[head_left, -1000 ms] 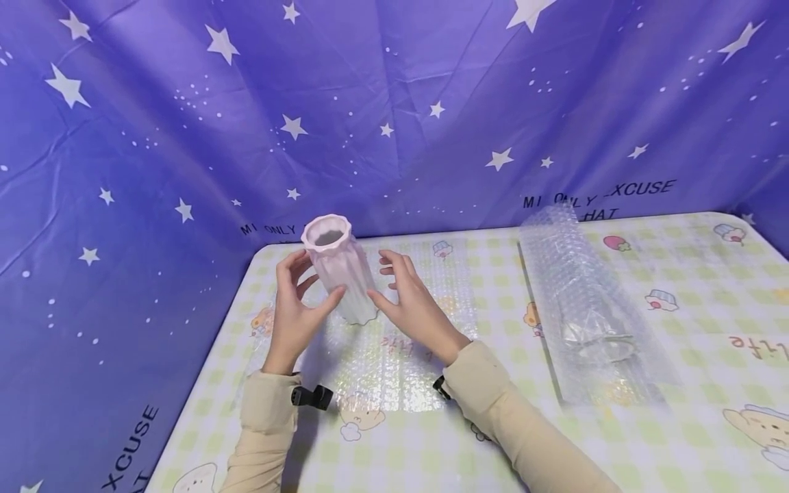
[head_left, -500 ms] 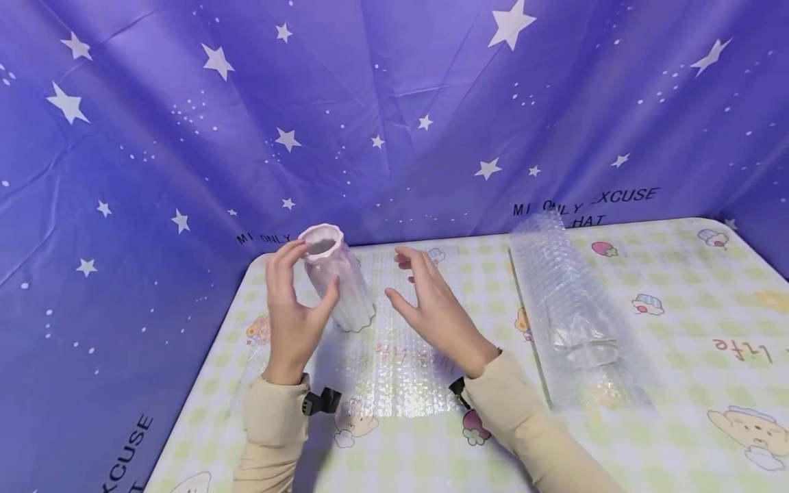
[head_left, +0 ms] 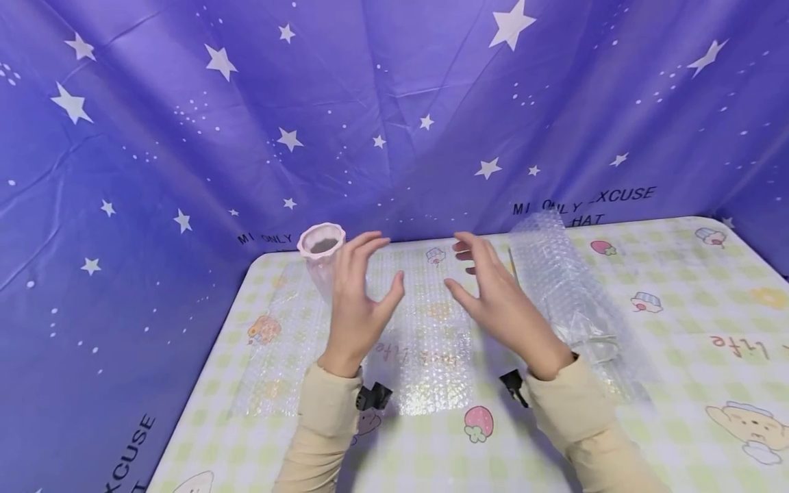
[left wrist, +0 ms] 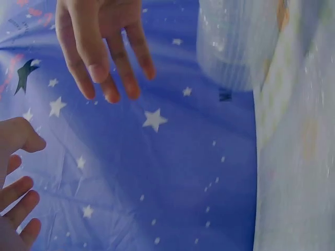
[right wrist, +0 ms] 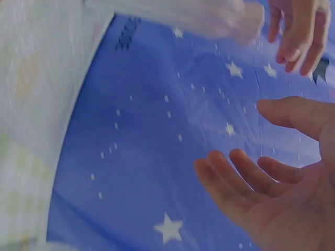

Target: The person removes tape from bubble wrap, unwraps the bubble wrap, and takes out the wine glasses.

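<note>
A fluted vase [head_left: 320,241], pale pink at its wavy rim and whiter below, stands upright near the back left of the table, on a flat bubble wrap sheet [head_left: 425,390]. My left hand [head_left: 357,308] is raised just right of the vase and hides much of its body; its thumb and fingers are spread with nothing between them. Further right my right hand [head_left: 502,308] hovers over the sheet's right side, fingers loosely bent and holding nothing. The two palms face each other across a gap. In the right wrist view the vase [right wrist: 209,18] lies across the top.
To the right, a bubble wrap bundle [head_left: 555,274] lies on the table with a clear, round-rimmed glass piece [head_left: 600,349] inside. A green-checked cloth [head_left: 690,383] covers the table [head_left: 425,459]. A purple star-patterned curtain [head_left: 394,89] hangs close behind and along the left.
My left hand has let go of the vase and moved right, away from it. My right hand has also moved right, towards the wrapped bundle. The vase stays upright in place.
</note>
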A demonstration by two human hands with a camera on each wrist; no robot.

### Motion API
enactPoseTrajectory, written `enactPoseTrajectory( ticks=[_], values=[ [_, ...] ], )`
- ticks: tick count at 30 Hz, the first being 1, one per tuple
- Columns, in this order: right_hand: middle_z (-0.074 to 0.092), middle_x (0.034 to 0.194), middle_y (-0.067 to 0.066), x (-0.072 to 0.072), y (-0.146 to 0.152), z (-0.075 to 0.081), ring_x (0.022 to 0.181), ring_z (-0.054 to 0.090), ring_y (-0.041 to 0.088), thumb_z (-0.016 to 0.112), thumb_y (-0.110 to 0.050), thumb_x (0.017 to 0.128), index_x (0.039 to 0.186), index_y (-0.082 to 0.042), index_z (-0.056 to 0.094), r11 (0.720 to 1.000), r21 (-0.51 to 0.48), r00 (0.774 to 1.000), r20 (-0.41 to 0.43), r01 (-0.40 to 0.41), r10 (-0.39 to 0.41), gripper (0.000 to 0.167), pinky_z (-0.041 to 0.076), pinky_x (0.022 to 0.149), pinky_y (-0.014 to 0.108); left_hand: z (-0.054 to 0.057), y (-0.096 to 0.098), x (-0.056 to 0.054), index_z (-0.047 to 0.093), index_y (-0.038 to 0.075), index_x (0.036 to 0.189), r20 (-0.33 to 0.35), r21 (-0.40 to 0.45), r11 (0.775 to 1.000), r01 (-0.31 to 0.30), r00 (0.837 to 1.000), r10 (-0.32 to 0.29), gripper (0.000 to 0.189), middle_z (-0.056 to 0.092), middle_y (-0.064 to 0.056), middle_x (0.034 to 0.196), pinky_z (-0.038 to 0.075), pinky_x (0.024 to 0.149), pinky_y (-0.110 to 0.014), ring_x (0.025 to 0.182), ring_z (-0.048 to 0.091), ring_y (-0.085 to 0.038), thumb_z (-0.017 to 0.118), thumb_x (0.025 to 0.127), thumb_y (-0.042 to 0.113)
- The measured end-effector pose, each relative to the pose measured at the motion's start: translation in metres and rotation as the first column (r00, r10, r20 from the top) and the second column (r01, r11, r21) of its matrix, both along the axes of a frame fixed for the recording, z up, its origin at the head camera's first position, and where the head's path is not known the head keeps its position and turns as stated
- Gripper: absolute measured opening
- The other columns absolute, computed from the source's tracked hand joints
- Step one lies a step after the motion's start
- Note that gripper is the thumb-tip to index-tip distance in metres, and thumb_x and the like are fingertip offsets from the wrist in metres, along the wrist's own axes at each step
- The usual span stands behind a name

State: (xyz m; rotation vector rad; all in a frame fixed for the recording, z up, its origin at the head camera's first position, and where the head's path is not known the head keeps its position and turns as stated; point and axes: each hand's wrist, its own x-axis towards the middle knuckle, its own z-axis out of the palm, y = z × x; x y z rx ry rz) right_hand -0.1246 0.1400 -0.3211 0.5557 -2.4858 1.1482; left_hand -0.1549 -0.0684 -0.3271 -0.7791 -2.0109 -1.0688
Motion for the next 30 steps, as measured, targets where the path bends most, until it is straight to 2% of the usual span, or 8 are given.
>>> enactPoseTrajectory(
  ticks=[4,8,11,16,18,21,24,30],
  values=[
    [0.045,0.137,0.022,0.008,0.017,0.006,0.125,0.049,0.036,0.064,0.0,0.094,0.148,0.003,0.029,0.999,0.029,0.999,0.043,0.017,-0.018,0.065,0.046,0.103,0.05,-0.004,0.021,-0.002,0.058,0.004,0.127,0.029,-0.049,0.997,0.053,0.998,-0.051,0.045,0.056,-0.01,0.133,0.037,0.11,-0.038,0.126,0.049,-0.024,0.072,0.085,0.01],
    [0.044,0.139,0.026,0.021,0.028,0.014,0.126,0.048,0.041,0.063,-0.008,0.096,0.15,0.002,0.026,0.983,0.149,0.991,0.065,0.107,-0.117,0.067,0.044,0.102,0.058,-0.008,0.04,-0.004,0.058,0.006,0.127,0.072,-0.069,0.992,0.108,0.992,-0.103,0.043,0.055,-0.008,0.134,0.038,0.11,-0.036,0.126,0.049,-0.023,0.071,0.086,0.01],
    [0.044,0.139,0.029,0.031,0.037,0.02,0.126,0.047,0.045,0.065,-0.012,0.096,0.151,0.003,0.026,0.954,0.221,0.976,0.04,0.201,-0.214,0.069,0.041,0.102,0.063,-0.012,0.055,-0.005,0.058,0.007,0.127,0.113,-0.069,0.986,0.149,0.984,-0.141,0.043,0.055,-0.009,0.134,0.038,0.11,-0.035,0.127,0.048,-0.022,0.071,0.086,0.01],
    [0.045,0.137,0.032,0.043,0.057,0.024,0.127,0.044,0.047,0.067,-0.012,0.094,0.148,0.006,0.029,0.928,0.25,0.959,-0.008,0.276,-0.283,0.068,0.038,0.101,0.065,-0.015,0.082,-0.003,0.057,0.009,0.128,0.178,-0.073,0.975,0.21,0.965,-0.195,0.043,0.053,-0.007,0.135,0.037,0.112,-0.033,0.128,0.046,-0.021,0.071,0.088,0.012],
    [0.046,0.134,0.033,0.046,0.067,0.023,0.124,0.044,0.049,0.067,-0.012,0.094,0.146,0.008,0.033,0.913,0.289,0.955,-0.021,0.288,-0.295,0.065,0.038,0.098,0.065,-0.017,0.091,-0.003,0.058,0.009,0.127,0.194,-0.069,0.971,0.228,0.958,-0.211,0.042,0.053,-0.006,0.135,0.037,0.112,-0.032,0.129,0.046,-0.02,0.072,0.088,0.013],
    [0.046,0.134,0.032,0.05,0.085,0.023,0.123,0.044,0.05,0.067,-0.018,0.095,0.143,0.008,0.037,0.874,0.372,0.942,-0.009,0.313,-0.334,0.062,0.041,0.09,0.069,-0.02,0.103,-0.002,0.059,0.009,0.126,0.219,-0.058,0.965,0.256,0.946,-0.238,0.04,0.054,-0.006,0.134,0.037,0.112,-0.029,0.128,0.048,-0.019,0.071,0.088,0.012],
    [0.046,0.135,0.03,0.053,0.104,0.024,0.121,0.046,0.05,0.065,-0.023,0.096,0.144,0.004,0.036,0.845,0.432,0.931,0.03,0.316,-0.363,0.062,0.043,0.081,0.07,-0.023,0.115,-0.001,0.058,0.01,0.127,0.259,-0.06,0.957,0.285,0.93,-0.261,0.04,0.053,-0.005,0.135,0.037,0.112,-0.027,0.129,0.048,-0.017,0.071,0.089,0.012],
    [0.045,0.136,0.03,0.054,0.143,0.017,0.109,0.055,0.05,0.064,-0.021,0.097,0.147,0.002,0.035,0.848,0.459,0.936,0.093,0.263,-0.34,0.063,0.045,0.078,0.066,-0.028,0.138,0.004,0.055,0.013,0.134,0.36,-0.132,0.933,0.336,0.893,-0.27,0.045,0.05,-0.004,0.141,0.034,0.115,-0.024,0.136,0.043,-0.014,0.07,0.092,0.018]
  ],
)
